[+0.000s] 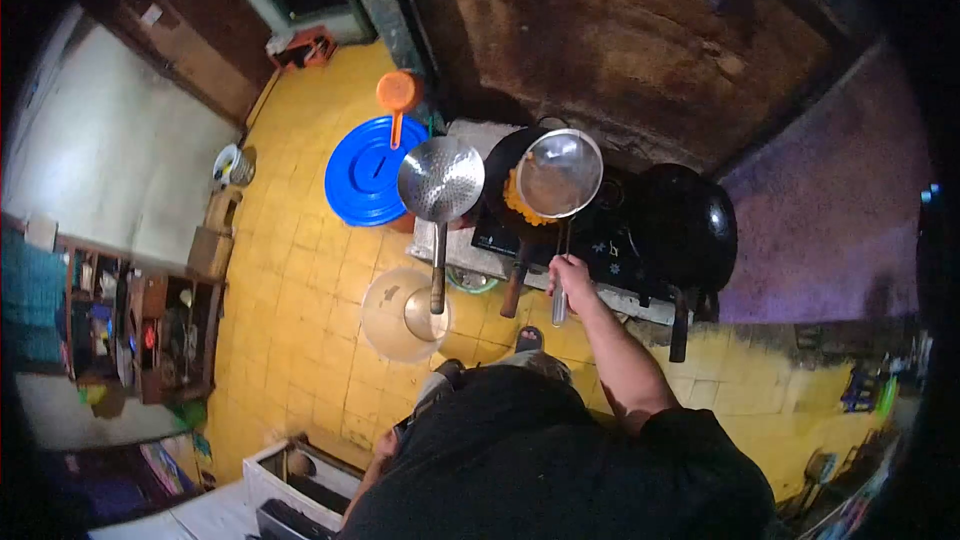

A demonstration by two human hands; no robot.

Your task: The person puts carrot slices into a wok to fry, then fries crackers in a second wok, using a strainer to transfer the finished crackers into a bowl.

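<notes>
My right hand (568, 278) is closed round the handle of a round mesh strainer (562, 174). The strainer's bowl is over a dark frying pan (506, 162) on the stove and covers part of it. Orange-yellow pieces of food (522, 204) show in the pan beside the strainer's rim. The pan's wooden handle (513, 285) points toward me, just left of my right hand. My left hand (385, 445) hangs low by my side, partly hidden by my black shirt, its fingers not clear. A perforated metal skimmer (441, 180) lies left of the pan, handle toward me.
A large black wok (684, 225) rests on the stove's right side. Left of the stove stands a bucket with a blue lid (350, 175), an orange dipper (398, 92) on top. A translucent tub (385, 315) sits on the yellow tiled floor (300, 300) near my feet.
</notes>
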